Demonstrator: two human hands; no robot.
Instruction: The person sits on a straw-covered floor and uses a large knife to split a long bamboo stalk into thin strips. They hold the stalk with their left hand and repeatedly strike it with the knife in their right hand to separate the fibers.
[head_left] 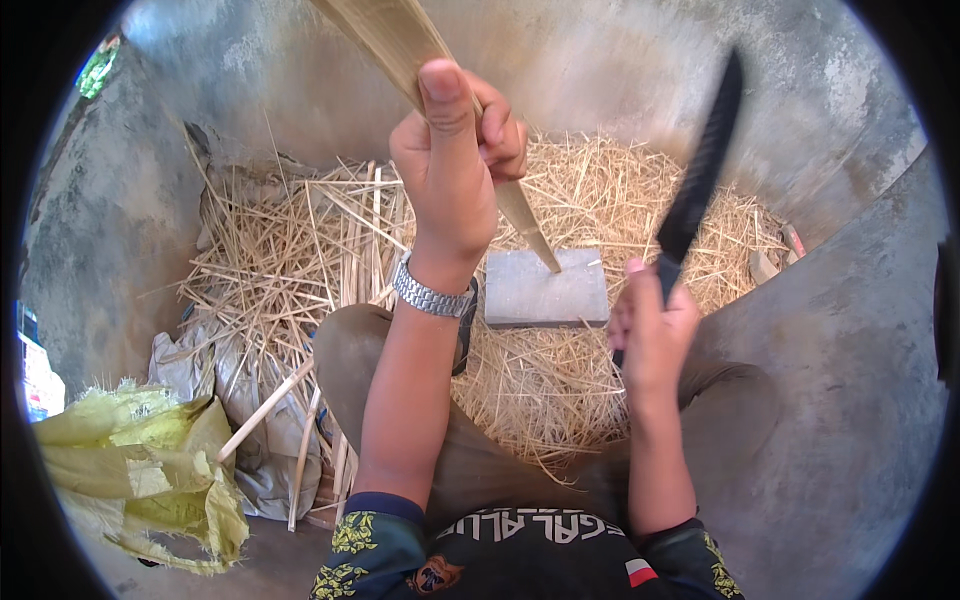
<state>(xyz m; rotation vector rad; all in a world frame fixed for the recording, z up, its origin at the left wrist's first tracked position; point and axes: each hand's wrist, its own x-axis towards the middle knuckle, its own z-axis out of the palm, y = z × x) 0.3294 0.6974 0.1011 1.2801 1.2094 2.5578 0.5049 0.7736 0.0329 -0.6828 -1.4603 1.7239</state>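
Note:
My left hand, with a silver metal watch band on its wrist, is closed around a long flat strip of bamboo or wood, thumb laid along it. The strip slants from the top edge down to a grey rectangular block, where its lower end appears to touch the top face. To the right of the block, my right hand grips the dark handle of a knife. The black blade points upward, away from the strip, and is slightly blurred.
Straw-like shavings cover the floor around the block and my crossed legs. Thin sticks lie heaped on the left. A torn yellow sack lies at the lower left. Grey concrete walls enclose the back and sides.

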